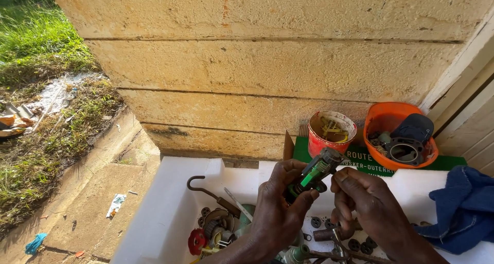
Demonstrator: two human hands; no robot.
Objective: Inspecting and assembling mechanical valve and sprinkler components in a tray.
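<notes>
Head view: I've got a small grey and green part up above the white foam tray, left hand wrapped round its lower end, right hand pinching the top with thumb and fingertips. Decent open room above the tray, but the rough yellow block wall sits close behind. A red tub and an orange bowl stand on a green board by the wall, blue cloth to my right. Below my hands there's a clutter of washers, a hooked metal rod and a red wheel.
</notes>
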